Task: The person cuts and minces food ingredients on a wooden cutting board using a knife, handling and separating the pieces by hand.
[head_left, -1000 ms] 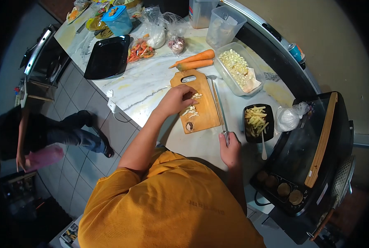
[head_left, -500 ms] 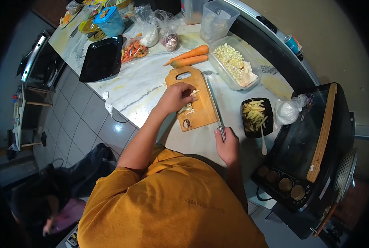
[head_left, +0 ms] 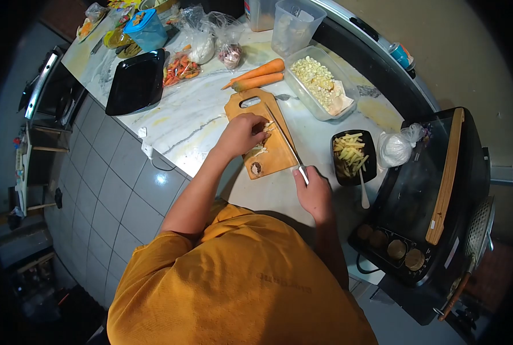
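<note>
My right hand (head_left: 314, 194) is closed round the handle of a knife (head_left: 284, 137). Its long blade slants across the right side of a wooden cutting board (head_left: 279, 162). Over the middle of the board my left hand (head_left: 245, 135) is closed, fingers curled and thumb drawn in. Pale chopped pieces (head_left: 260, 149) lie under and beside its fingertips; what is pinched there is too small and partly hidden to tell. A small round dark-rimmed piece (head_left: 256, 168) sits near the board's lower corner.
Carrots (head_left: 260, 73) lie beyond the board. A clear tub (head_left: 353, 95) of chopped pale pieces and a black bowl (head_left: 372, 150) of pale strips with a spoon (head_left: 364, 198) stand right. A black tray (head_left: 134, 83) and bagged chillies (head_left: 180, 70) are left; a black stove (head_left: 420, 190) stands far right.
The knife's blade has swung left from the board's right edge to over the board, the right hand turning with it. The left hand stays about the same. The person at lower left is out of view.
</note>
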Available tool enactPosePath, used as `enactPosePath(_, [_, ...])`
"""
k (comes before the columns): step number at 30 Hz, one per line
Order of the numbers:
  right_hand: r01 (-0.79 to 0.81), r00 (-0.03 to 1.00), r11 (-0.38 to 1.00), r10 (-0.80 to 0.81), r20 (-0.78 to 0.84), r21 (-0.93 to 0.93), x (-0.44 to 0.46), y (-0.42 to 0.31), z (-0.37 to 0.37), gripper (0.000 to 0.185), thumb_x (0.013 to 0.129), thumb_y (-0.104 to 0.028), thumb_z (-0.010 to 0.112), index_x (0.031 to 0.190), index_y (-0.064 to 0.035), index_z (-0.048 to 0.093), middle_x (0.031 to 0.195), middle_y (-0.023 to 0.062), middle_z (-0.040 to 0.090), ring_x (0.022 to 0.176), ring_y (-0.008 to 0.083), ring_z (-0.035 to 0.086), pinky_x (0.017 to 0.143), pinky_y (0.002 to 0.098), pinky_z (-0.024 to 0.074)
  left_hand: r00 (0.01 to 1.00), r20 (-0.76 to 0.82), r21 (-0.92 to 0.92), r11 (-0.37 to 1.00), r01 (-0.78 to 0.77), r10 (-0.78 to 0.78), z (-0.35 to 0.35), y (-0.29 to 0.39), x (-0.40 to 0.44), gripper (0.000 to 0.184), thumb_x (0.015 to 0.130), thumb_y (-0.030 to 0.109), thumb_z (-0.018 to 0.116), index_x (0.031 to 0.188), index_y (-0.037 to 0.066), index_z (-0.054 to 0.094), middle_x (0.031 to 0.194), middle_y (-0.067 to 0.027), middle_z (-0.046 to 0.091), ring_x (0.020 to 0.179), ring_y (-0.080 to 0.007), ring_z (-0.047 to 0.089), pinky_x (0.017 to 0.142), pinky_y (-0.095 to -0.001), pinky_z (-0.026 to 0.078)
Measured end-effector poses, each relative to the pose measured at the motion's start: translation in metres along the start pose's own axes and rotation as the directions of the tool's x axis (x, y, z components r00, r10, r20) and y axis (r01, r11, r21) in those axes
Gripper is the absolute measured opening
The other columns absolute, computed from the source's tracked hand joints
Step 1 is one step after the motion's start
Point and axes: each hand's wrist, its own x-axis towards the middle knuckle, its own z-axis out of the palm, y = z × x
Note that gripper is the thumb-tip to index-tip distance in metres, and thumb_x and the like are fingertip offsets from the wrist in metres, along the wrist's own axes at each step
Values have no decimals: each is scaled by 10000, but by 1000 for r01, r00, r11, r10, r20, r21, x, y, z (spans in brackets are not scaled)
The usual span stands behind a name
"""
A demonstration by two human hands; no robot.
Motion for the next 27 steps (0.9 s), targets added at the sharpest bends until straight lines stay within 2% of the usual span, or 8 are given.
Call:
enactPosePath(1, [-1,1000,1000,1,2,-1,-1,1,0,387,987,-413,543,1003,-28,583,856,259,674,886,492,630,767,560,481,997,-32,20,998,-67,68,3,-3,-1,303,835,137,778,1096,3,701,919,-132,707,800,-244,689,744,-340,549])
enactPosePath(5, [16,1000,999,-15,-15,39,-7,3,-1,366,982,-398,563,974,-33,585,830,264,666,863,494,629,748,549,490,998,-53,48,999,-21,23,2,5,-1,305,822,143,789,1079,3,701,897,-134,692,802,-264,681,737,-358,544])
enactPosePath(7, [27,999,998,-26,-24,52,-9,4,-2,360,981,-392,570,964,-33,585,820,264,663,851,495,629,738,545,492,992,-116,23,999,-47,49,3,8,-2,290,818,158,794,1053,11,709,897,-139,686,816,-291,672,745,-377,538])
enactPosePath(10, [10,999,999,-9,-33,49,-11,6,-1,350,978,-381,580,948,-32,587,808,255,664,834,488,632,718,537,494,993,-87,81,994,-70,77,5,1,-1,267,821,171,791,1033,25,722,906,-135,686,831,-300,667,755,-388,532])
enactPosePath(13, [7,999,997,-4,-37,74,-11,3,-1,351,988,-381,566,950,-33,587,810,250,664,836,483,634,712,537,492,985,-150,21,996,-85,87,9,-2,-3,226,813,182,787,990,45,748,875,-137,676,833,-335,651,763,-414,522])
enactPosePath(16, [22,997,993,-14,-71,115,-11,0,2,349,1000,-377,551,951,-33,588,807,246,664,838,480,634,711,536,489,981,-164,65,993,-94,103,11,-5,-3,229,827,195,789,1015,66,760,926,-117,692,838,-304,671,753,-381,536])
enactPosePath(21, [-33,999,996,32,7,79,-13,-15,2,357,1014,-377,521,962,-30,585,805,243,663,837,490,625,711,551,478,976,-186,53,993,-105,113,15,-9,-3,216,832,203,787,1012,85,777,924,-107,696,838,-300,671,750,-374,540])
enactPosePath(27, [-9,1000,995,10,-7,103,-9,-10,12,367,1022,-376,501,971,-22,579,821,252,664,834,496,622,730,570,473,965,-223,69,990,-124,136,17,-11,-5,209,831,204,788,1003,86,782,906,-103,696,835,-290,672,747,-368,542])
